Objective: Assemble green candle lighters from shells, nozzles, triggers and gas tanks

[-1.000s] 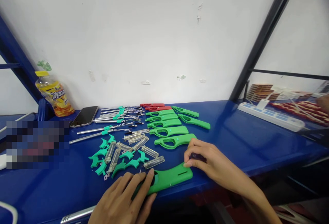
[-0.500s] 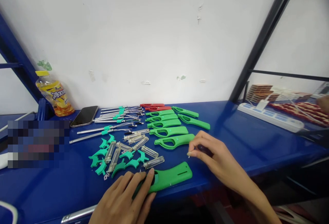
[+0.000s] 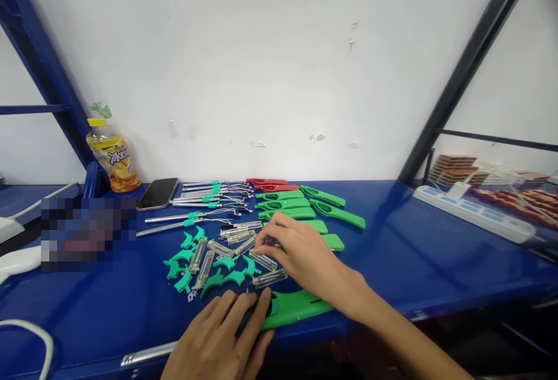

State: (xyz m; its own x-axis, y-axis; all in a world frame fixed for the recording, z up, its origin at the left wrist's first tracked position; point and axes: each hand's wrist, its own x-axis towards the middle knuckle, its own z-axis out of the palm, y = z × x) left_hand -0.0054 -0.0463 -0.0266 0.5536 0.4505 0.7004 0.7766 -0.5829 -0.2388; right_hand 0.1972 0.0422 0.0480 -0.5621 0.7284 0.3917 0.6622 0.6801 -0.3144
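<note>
My left hand (image 3: 222, 333) presses down on a green long-nozzle lighter (image 3: 300, 309) at the table's front edge, fingers closed round its trigger opening. A metal tube (image 3: 148, 354) sticks out to the left from under that hand. My right hand (image 3: 305, 258) is closed on a dark purple handle (image 3: 270, 242), mostly hidden by the fingers, above the loose parts. Below it lie clear fuel tanks (image 3: 270, 278) and teal triggers (image 3: 213, 282). Part of a green handle shell (image 3: 335, 242) shows behind the right hand.
Metal lighter tubes with wires (image 3: 211, 201) lie farther back, beside red handle shells (image 3: 279, 188) and more green ones (image 3: 340, 214). A phone (image 3: 157, 194) and a drink bottle (image 3: 114, 159) stand at the left. A power strip (image 3: 475, 214) lies at the right.
My right hand has moved left from beside the green shells to above the clear tanks, still closed on the dark handle. My left hand keeps its grip on the lighter. The view has shifted slightly.
</note>
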